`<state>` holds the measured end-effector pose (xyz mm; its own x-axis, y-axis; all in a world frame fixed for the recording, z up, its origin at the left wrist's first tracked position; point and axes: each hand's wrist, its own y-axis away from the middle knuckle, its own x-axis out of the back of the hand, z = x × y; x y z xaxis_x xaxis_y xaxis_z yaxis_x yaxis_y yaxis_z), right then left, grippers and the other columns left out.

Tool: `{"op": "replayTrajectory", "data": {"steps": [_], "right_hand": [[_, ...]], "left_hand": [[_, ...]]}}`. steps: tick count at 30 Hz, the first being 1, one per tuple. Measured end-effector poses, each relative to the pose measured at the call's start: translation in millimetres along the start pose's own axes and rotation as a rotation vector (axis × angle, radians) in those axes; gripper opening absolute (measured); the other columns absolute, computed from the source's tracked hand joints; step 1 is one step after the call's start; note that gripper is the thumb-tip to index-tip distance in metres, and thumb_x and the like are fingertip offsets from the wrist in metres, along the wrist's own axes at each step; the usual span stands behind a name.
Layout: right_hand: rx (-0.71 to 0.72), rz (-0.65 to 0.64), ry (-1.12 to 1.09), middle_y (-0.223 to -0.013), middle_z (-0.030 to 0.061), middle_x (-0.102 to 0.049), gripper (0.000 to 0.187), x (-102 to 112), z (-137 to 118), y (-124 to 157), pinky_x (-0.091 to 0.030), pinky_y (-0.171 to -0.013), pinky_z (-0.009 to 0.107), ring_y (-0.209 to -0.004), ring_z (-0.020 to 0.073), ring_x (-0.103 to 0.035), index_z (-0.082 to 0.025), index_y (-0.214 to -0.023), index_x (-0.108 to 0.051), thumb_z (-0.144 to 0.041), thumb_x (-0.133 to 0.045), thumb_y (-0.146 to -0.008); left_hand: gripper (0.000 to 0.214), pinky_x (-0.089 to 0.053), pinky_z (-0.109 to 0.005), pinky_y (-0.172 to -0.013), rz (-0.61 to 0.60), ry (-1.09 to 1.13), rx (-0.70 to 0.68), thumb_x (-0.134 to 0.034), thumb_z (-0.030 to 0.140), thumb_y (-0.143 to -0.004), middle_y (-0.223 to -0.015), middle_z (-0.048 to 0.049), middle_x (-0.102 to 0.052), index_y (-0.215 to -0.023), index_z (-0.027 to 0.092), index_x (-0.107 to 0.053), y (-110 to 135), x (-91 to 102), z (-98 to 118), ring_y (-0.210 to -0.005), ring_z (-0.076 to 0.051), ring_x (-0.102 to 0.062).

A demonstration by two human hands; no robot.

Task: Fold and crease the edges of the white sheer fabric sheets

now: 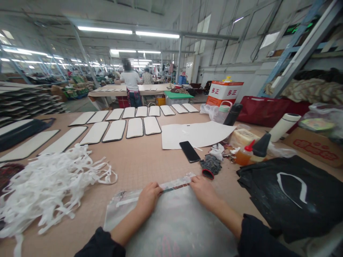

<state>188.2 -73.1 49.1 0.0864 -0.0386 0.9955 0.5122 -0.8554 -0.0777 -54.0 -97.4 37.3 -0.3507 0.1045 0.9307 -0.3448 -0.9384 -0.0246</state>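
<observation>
A clear plastic sheet (171, 221) lies on the brown worktable (134, 159) at six o'clock in the view, directly before the person. The left hand (148, 197) and right hand (205, 191) are apart, set at the sheet's eleven and one o'clock, fingers bent onto its far edge — whether they pinch it one cannot tell. Between them runs a narrow dark strip (176, 187). Taking the sheet as hub, a heap of white strips (50, 189) sits at nine to ten o'clock, pale panels (116, 130) at eleven, a black phone (189, 151) past twelve, a grey glove (210, 165) at one — near the right hand — and black sheeting (297, 196) at three.
</observation>
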Motion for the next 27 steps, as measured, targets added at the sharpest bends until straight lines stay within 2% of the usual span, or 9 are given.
{"op": "replayTrajectory", "data": {"steps": [4, 7, 11, 15, 19, 22, 27], "right_hand": [[0.066, 0.037, -0.187, -0.098, 0.0051, -0.059, 0.028, -8.0, -47.5, -11.7, -0.040, -0.080, 0.026, -0.092, 0.0165, -0.051, -0.017, -0.097, -0.059, -0.007, -0.036, -0.084], [0.097, 0.005, -0.167, -0.095, 0.0058, -0.059, 0.024, -15.5, -70.2, -14.4, -0.039, -0.080, 0.028, -0.092, 0.0192, -0.050, -0.015, -0.091, -0.060, -0.008, -0.038, -0.084], [0.084, -0.017, -0.161, -0.096, 0.0066, -0.058, 0.023, -15.9, -77.1, -17.7, -0.039, -0.080, 0.028, -0.093, 0.0199, -0.049, -0.015, -0.092, -0.060, -0.008, -0.040, -0.083], [0.116, -0.038, -0.138, -0.097, 0.0057, -0.059, 0.023, -16.0, -79.9, -20.9, -0.039, -0.078, 0.030, -0.093, 0.0203, -0.049, -0.018, -0.097, -0.059, -0.010, -0.042, -0.084], [0.163, -0.079, -0.044, -0.100, 0.0082, -0.059, 0.025, -14.5, -85.8, -22.6, -0.040, -0.074, 0.033, -0.094, 0.0227, -0.048, -0.015, -0.102, -0.057, -0.010, -0.044, -0.082], [0.150, -0.099, -0.023, -0.096, 0.0085, -0.059, 0.022, -10.7, -94.3, -25.9, -0.039, -0.073, 0.033, -0.091, 0.0228, -0.050, -0.014, -0.095, -0.060, -0.009, -0.044, -0.081], [0.155, -0.058, -0.156, -0.094, 0.0055, -0.060, 0.023, -10.7, -109.1, -30.3, -0.038, -0.077, 0.028, -0.091, 0.0192, -0.050, -0.017, -0.092, -0.060, -0.010, -0.040, -0.085]], "left_hand": [[0.019, -0.037, -0.026, -0.078, 0.004, 0.075, 0.048, -0.046, 0.020, -0.083, -0.087, -0.0041, -0.059, -0.087, 0.018, -0.064, 0.8, 4.8, -3.3, -0.086, -0.017, -0.051], [0.016, -0.038, -0.026, -0.077, 0.008, 0.116, 0.116, -0.049, 0.019, -0.079, -0.085, -0.0039, -0.058, -0.081, 0.017, -0.064, 3.6, 8.6, -10.0, -0.086, -0.017, -0.052], [0.015, -0.038, -0.025, -0.076, 0.006, 0.158, 0.142, -0.049, 0.018, -0.079, -0.084, -0.0030, -0.058, -0.079, 0.017, -0.064, 10.7, 9.9, -20.0, -0.084, -0.016, -0.051], [0.024, -0.037, -0.028, -0.074, 0.023, 0.049, 0.004, -0.041, 0.024, -0.087, -0.083, -0.0031, -0.057, -0.082, 0.018, -0.064, 18.8, 4.9, -27.3, -0.082, -0.017, -0.048], [0.025, -0.036, -0.029, -0.072, 0.039, -0.095, -0.143, -0.038, 0.025, -0.090, -0.084, -0.0030, -0.056, -0.088, 0.019, -0.062, 27.5, 3.9, -34.3, -0.082, -0.017, -0.045], [0.024, -0.036, -0.028, -0.071, 0.034, -0.141, -0.157, -0.038, 0.023, -0.090, -0.083, -0.0029, -0.055, -0.087, 0.019, -0.061, 32.0, 6.4, -35.8, -0.081, -0.017, -0.045], [0.025, -0.037, -0.028, -0.072, 0.020, -0.160, -0.129, -0.037, 0.022, -0.090, -0.085, -0.0030, -0.056, -0.086, 0.018, -0.061, 36.7, 10.2, -36.9, -0.082, -0.017, -0.046]]}}
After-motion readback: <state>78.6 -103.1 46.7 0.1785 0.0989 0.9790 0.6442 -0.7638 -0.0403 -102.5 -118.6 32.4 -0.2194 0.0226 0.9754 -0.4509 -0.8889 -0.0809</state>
